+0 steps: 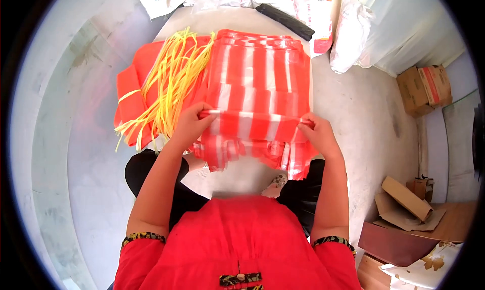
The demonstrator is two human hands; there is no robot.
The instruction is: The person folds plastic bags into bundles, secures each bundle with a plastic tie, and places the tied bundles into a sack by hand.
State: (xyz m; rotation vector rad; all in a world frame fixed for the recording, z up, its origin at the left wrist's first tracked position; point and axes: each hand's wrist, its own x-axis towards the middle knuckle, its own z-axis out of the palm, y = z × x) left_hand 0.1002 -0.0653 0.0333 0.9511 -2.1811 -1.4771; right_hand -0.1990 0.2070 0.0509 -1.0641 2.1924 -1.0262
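Observation:
A stack of red-and-white striped plastic bags (260, 67) lies in front of me, with its near ends hanging toward my knees. My left hand (194, 121) pinches the left end of a folded edge of the striped plastic. At the other end of that fold, my right hand (316, 131) grips the edge between thumb and fingers. The fold is stretched level between both hands. Left of the stack, a bundle of yellow plastic ties (174, 78) lies spread over folded red plastic (130, 90).
A dark bar-shaped object (285, 21) lies beyond the stack, near white printed bags (351, 35). A cardboard box (424, 90) stands at the right wall. Opened cardboard (404, 206) rests on a brown box (389, 242) at the lower right.

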